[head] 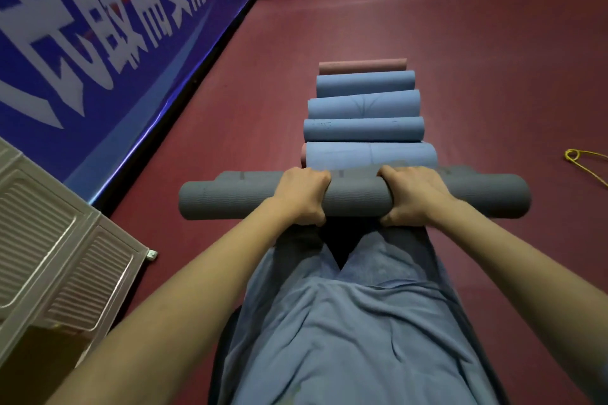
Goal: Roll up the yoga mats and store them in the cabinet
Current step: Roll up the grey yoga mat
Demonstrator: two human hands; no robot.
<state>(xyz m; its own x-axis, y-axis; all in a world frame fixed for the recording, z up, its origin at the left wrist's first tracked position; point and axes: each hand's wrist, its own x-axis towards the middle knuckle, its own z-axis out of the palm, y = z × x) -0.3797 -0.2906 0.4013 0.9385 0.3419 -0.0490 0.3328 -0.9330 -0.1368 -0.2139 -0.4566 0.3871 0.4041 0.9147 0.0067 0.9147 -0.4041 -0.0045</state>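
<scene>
Grey mat (353, 196), rolled, clenched in left grip (304, 196) and right grip (413, 197); carrying step likely, calling next for a turn toward cabinet (49, 240).

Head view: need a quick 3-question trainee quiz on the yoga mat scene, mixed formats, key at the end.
1. True or false: both the left hand and the right hand grip the rolled grey foam yoga mat.
2. How many rolled blue foam mats lie in the row on the dark red floor beyond the grey one? A) two B) four C) six
3. Fill in: the farthest roll in the row, the rolled foam mat at the far end, is ____ in colour.

Key: 1 true; 2 B; 3 pink.
</scene>
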